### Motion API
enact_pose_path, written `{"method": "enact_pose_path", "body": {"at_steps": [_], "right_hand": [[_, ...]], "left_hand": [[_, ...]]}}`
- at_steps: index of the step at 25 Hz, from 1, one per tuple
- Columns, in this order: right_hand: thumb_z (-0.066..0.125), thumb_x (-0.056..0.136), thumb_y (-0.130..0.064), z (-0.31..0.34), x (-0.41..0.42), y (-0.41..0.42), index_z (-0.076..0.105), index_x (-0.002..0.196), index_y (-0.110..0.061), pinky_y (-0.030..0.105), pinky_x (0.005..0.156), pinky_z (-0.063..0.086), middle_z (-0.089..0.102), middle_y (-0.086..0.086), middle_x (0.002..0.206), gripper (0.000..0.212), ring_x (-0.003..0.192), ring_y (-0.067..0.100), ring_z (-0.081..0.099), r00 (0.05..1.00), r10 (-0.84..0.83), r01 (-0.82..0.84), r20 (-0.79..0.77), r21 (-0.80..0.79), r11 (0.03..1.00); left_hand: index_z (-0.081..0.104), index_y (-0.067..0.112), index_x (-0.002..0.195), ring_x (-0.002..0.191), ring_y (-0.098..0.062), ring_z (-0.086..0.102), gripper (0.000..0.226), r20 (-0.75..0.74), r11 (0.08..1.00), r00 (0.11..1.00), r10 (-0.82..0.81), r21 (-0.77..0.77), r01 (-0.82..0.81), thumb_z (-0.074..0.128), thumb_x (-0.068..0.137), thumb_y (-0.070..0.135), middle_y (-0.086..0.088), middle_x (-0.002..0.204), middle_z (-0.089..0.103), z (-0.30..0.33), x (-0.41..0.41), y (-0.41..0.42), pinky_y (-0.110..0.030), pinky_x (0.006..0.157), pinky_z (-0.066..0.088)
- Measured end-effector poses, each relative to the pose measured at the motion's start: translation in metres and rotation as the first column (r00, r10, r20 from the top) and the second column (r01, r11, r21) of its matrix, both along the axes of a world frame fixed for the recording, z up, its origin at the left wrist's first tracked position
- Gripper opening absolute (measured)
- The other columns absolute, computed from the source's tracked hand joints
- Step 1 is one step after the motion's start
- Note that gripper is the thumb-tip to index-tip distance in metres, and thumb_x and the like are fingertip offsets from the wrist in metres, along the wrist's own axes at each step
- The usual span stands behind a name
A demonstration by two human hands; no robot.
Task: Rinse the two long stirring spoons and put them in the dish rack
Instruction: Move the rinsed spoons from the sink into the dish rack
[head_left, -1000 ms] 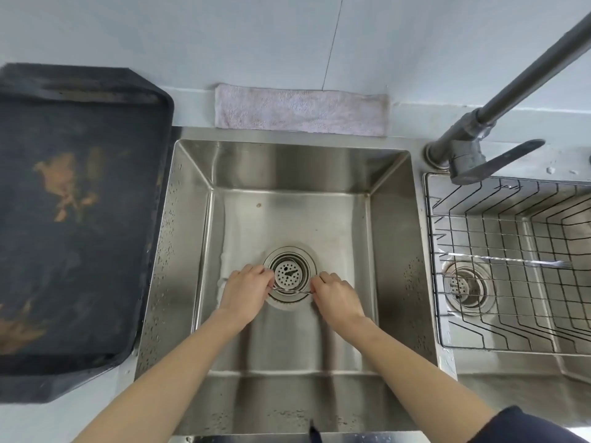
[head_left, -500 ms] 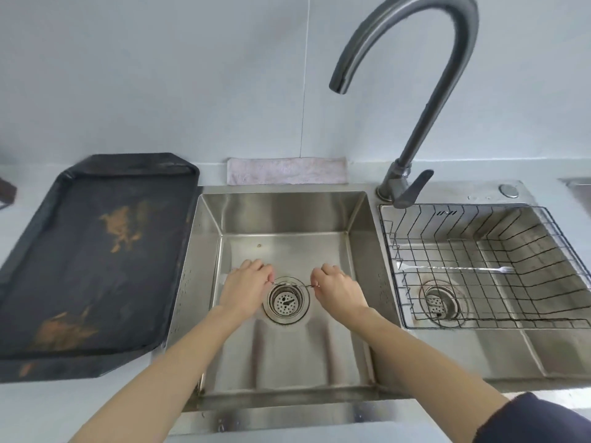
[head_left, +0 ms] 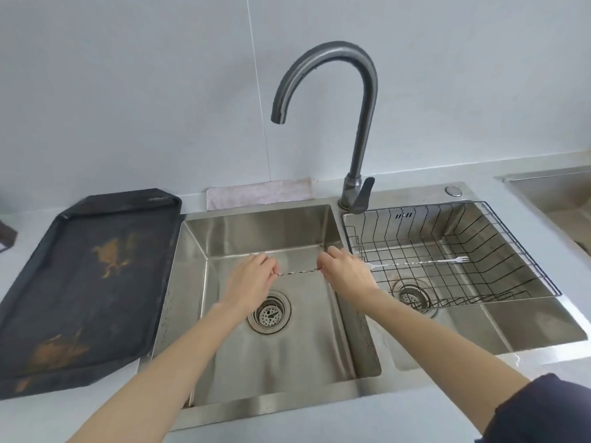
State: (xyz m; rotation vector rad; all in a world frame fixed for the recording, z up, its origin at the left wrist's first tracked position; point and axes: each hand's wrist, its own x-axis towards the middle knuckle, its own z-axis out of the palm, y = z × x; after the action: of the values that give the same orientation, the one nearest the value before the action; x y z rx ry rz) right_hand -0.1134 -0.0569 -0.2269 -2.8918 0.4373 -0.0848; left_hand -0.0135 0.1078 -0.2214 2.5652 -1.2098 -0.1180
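Observation:
A thin twisted metal stirring spoon (head_left: 297, 272) is stretched level between my two hands above the left sink basin (head_left: 339, 314). My left hand (head_left: 252, 276) pinches its left end and my right hand (head_left: 345, 273) pinches its right end; both ends are hidden in my fingers. A second long stirring spoon (head_left: 419, 264), with a small fork tip at its right end, lies across the black wire dish rack (head_left: 511, 251) that sits in the right basin. The curved faucet's spout (head_left: 278, 118) hangs over the left basin, and no water runs from it.
A dark, stained tray (head_left: 86, 282) lies on the counter left of the sink. A pale cloth (head_left: 259, 193) rests against the wall behind the basin. The faucet lever (head_left: 363, 195) stands at the back between the basins. Another sink edge (head_left: 550, 193) shows at far right.
Both hands have lifted the spoon from the basin floor by the drain to about rim height. The view has tilted up, bringing the whole faucet into sight.

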Motion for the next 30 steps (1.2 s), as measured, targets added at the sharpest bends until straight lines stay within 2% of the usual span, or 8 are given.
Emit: {"method": "enact_pose_path", "body": {"at_steps": [2,6,10,14,20,30], "right_hand": [[0.044,0.094,-0.007,0.005,-0.017,-0.019,0.056,0.107,-0.007,0.033,0.068,0.033,0.058,0.011,0.111,0.018,0.103,0.032,0.053,1.0,-0.027,0.027,0.006,-0.003,1.0],[0.046,0.094,-0.008,0.013,-0.052,-0.064,0.059,0.106,-0.008,0.035,0.071,0.042,0.061,0.01,0.11,0.018,0.104,0.03,0.054,0.998,-0.061,0.061,0.019,-0.001,0.998],[0.046,0.095,-0.01,0.016,-0.078,-0.11,0.06,0.107,-0.007,0.029,0.069,0.032,0.062,0.009,0.109,0.018,0.103,0.029,0.056,0.998,-0.066,0.066,0.017,-0.036,0.997],[0.046,0.094,-0.01,0.015,-0.099,-0.151,0.06,0.105,-0.008,0.034,0.077,0.042,0.063,0.009,0.108,0.018,0.102,0.03,0.057,0.998,-0.066,0.066,-0.004,-0.055,0.996],[0.042,0.097,-0.015,0.009,-0.122,-0.211,0.057,0.109,-0.011,0.033,0.08,0.045,0.061,0.005,0.111,0.019,0.104,0.025,0.055,0.996,-0.062,0.058,-0.065,-0.066,0.996],[0.04,0.098,-0.018,-0.036,-0.135,-0.263,0.057,0.11,-0.013,0.034,0.076,0.048,0.06,0.003,0.113,0.021,0.106,0.026,0.057,0.964,-0.099,0.116,-0.245,0.055,0.992]], "left_hand": [[0.06,0.013,0.102,0.106,-0.021,0.054,0.016,0.013,1.0,1.0,-0.026,-0.007,0.026,0.048,0.093,0.019,-0.001,0.106,0.062,0.002,-0.012,-0.02,-0.033,0.083,0.044],[0.062,0.012,0.101,0.104,-0.024,0.056,0.017,0.008,0.996,0.996,-0.086,-0.029,0.087,0.049,0.092,0.018,-0.004,0.105,0.063,0.002,-0.037,-0.069,-0.034,0.082,0.045],[0.062,0.013,0.102,0.104,-0.021,0.057,0.017,-0.01,0.993,0.994,-0.112,-0.04,0.111,0.049,0.092,0.019,-0.003,0.106,0.064,0.001,-0.06,-0.116,-0.033,0.084,0.047],[0.06,0.015,0.104,0.104,-0.018,0.056,0.018,-0.008,0.991,0.991,-0.135,-0.023,0.135,0.047,0.094,0.021,-0.001,0.106,0.062,0.0,-0.081,-0.157,-0.03,0.08,0.047],[0.059,0.014,0.108,0.105,-0.018,0.054,0.021,-0.003,0.989,0.989,-0.15,0.003,0.15,0.044,0.096,0.021,-0.001,0.109,0.061,-0.002,-0.107,-0.215,-0.03,0.079,0.047],[0.057,0.012,0.107,0.105,-0.019,0.055,0.02,-0.111,0.96,0.976,-0.19,0.186,0.208,0.041,0.096,0.017,-0.002,0.112,0.061,-0.041,-0.119,-0.273,-0.033,0.083,0.052]]}}
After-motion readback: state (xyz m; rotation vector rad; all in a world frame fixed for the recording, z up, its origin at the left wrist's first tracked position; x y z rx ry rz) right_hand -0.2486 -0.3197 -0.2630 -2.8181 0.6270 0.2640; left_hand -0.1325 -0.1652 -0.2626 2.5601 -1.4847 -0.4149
